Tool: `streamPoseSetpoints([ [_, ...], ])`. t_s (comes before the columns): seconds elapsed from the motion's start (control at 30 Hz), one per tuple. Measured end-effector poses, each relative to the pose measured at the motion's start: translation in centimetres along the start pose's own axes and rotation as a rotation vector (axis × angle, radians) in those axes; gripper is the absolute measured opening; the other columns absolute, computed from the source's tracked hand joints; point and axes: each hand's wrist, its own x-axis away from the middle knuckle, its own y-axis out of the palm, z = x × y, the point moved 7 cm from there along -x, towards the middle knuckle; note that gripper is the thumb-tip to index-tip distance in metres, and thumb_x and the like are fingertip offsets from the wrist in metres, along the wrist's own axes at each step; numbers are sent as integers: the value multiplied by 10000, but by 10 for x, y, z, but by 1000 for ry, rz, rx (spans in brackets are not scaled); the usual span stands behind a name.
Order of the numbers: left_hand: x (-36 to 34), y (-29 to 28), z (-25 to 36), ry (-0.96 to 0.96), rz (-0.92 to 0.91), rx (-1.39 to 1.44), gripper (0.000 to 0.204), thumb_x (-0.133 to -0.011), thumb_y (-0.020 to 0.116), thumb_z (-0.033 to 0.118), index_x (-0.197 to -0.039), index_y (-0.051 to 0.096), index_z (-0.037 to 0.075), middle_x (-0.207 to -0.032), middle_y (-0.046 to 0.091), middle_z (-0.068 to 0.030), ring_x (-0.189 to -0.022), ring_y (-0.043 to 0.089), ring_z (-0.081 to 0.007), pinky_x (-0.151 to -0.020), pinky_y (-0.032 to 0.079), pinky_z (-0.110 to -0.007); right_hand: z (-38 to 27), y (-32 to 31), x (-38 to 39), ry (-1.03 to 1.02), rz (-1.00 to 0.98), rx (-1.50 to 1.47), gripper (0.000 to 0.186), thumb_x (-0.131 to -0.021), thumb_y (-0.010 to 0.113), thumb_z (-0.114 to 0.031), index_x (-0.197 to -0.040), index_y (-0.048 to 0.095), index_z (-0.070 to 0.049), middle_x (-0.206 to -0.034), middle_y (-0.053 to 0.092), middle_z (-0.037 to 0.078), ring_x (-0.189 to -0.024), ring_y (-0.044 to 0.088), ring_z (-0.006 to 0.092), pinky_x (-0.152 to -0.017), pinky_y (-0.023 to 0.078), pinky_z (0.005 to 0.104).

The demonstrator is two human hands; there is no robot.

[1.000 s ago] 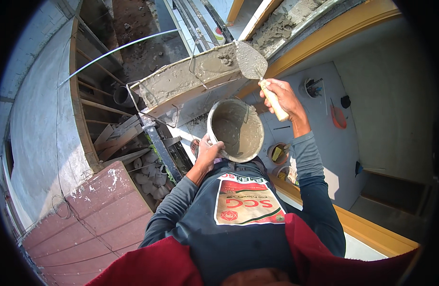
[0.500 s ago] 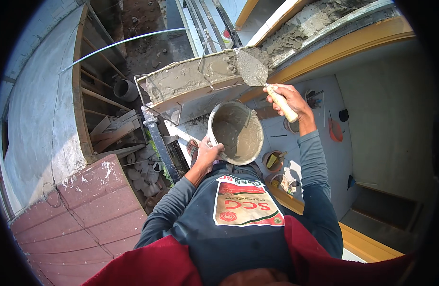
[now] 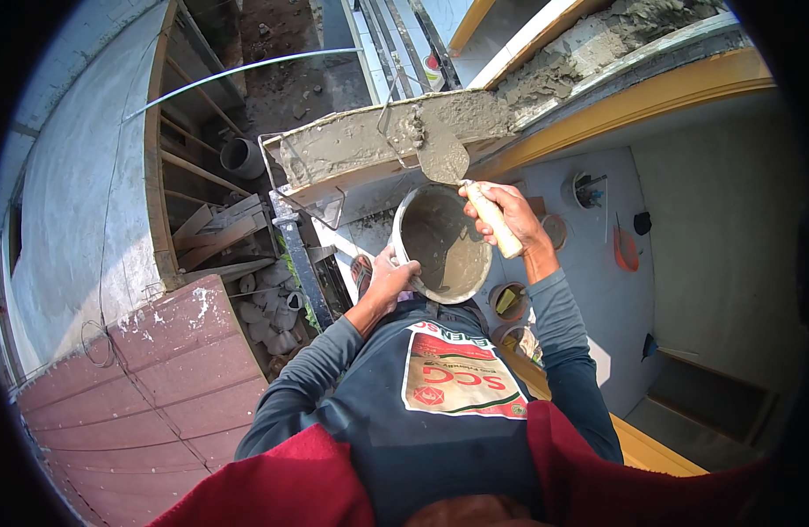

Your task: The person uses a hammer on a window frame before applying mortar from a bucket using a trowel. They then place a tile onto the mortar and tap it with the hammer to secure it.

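Observation:
My left hand (image 3: 393, 279) is closed on the left rim of a bucket (image 3: 406, 211), which leans against my front. Grey wet mortar (image 3: 440, 250) coats its inside and lies at the bottom. Wrapped round the pale handle of a trowel (image 3: 443, 156), my right hand (image 3: 512, 218) is just above the bucket's right side. The trowel's mortar-smeared blade lies over the wet mortar on top of a narrow wooden form (image 3: 334, 151), with a small lump of mortar at its left edge. Bent metal rods (image 3: 341, 206) stick out around the form's left end.
A pink metal sheet (image 3: 141, 351) and a grey panel (image 3: 79, 176) lie to the left, with loose planks (image 3: 218, 235) beside them. Below on the right, tiled floor carries small buckets (image 3: 510, 301) and an orange scoop-like container (image 3: 625, 250). A yellow beam (image 3: 633, 99) runs along the upper right.
The trowel and my right hand have moved left and slightly down, the blade sliding along the mortar. A small lump has gathered by its left edge. My left hand still grips the bucket.

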Motion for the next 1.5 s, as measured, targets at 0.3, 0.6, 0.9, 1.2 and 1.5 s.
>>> streamPoseSetpoints([
  [0.3, -6, 2, -5, 29, -39, 44, 387, -761, 658, -20, -1141, 587, -30, -870, 693, -93, -716, 666, -160, -629, 562, -295, 4, -8, 4, 40, -254, -413, 447, -1042, 427, -284, -1298, 487, 78, -904, 564, 118, -541, 500, 102, -399, 452, 223],
  [0.6, 0, 1, 2, 45, -2, 52, 434, -739, 621, -70, -1167, 576, -16, -891, 691, -108, -712, 676, -176, -587, 562, -302, -30, -14, 18, -66, -55, -109, 405, -1015, 451, -252, -1251, 540, 65, -857, 594, 101, -520, 525, 104, -392, 462, 230],
  [0.9, 3, 0, 5, 49, 34, 72, 414, -738, 629, -51, -1148, 582, -15, -869, 684, -99, -701, 667, -176, -596, 555, -302, -20, -11, 7, 41, -24, 103, 345, -995, 482, -242, -1192, 589, 21, -816, 613, 78, -521, 560, 109, -386, 461, 245],
  [1.2, 4, -3, -1, 19, 73, 30, 391, -754, 669, -1, -1131, 567, -19, -827, 670, -87, -648, 636, -153, -542, 522, -280, -15, -4, 9, 86, -77, 100, 382, -1002, 457, -235, -1215, 562, 65, -826, 593, 98, -477, 527, 93, -363, 459, 222],
  [1.5, -2, 4, -4, -33, 34, 17, 423, -757, 652, -60, -1169, 566, -23, -880, 683, -89, -710, 655, -163, -612, 542, -287, -11, 19, 1, 86, -71, 24, 333, -997, 464, -213, -1191, 585, 29, -809, 609, 80, -496, 555, 114, -384, 464, 245],
])
